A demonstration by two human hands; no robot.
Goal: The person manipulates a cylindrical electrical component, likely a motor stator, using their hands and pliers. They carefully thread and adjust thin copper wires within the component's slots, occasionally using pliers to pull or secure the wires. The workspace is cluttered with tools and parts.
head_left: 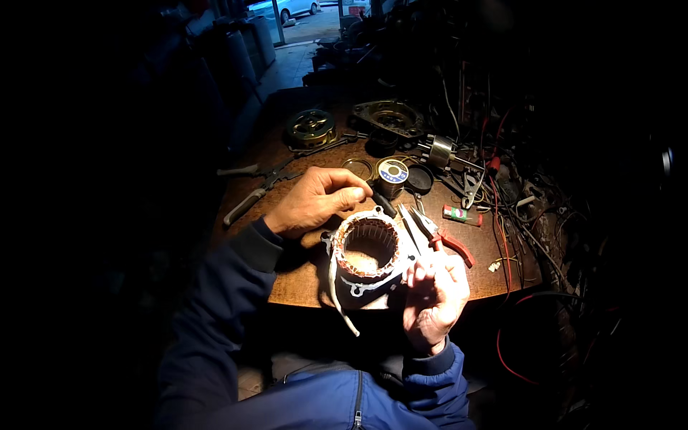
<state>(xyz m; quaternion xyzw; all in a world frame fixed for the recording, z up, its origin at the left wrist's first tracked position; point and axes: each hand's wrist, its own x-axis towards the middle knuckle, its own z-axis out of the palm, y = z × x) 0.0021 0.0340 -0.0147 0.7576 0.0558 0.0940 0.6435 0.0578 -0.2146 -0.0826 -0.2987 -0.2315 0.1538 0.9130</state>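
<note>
A: Where is the stator (370, 233) placed?
B: On the table (292, 288), near the front edge, between the two hands. Copper windings are seen round its opening; the lower outer wall is lost in shadow. A white cord (334, 283) is draped down its left side, past the table edge.

A: Left hand (315, 203)?
B: Held at the stator's upper left, thumb and forefinger brought close together. Whether anything thin is pinched there cannot be told. A dark rod (385, 206), barely made out, is seen near the fingertips.

A: Right hand (434, 301)?
B: Turned palm up, just right of the stator, fingers curled. The fingertips are washed out by light; whether anything is gripped cannot be told.

A: Other items?
B: Pliers (460, 249), red-handled, one handle run close to the right fingertips. Spool (393, 172), label up. Rotor (440, 151), set farther back. Cutters (244, 208), left. Wires (507, 215), right, largely swallowed by darkness. Car (295, 8), cut off by the top edge.
</note>
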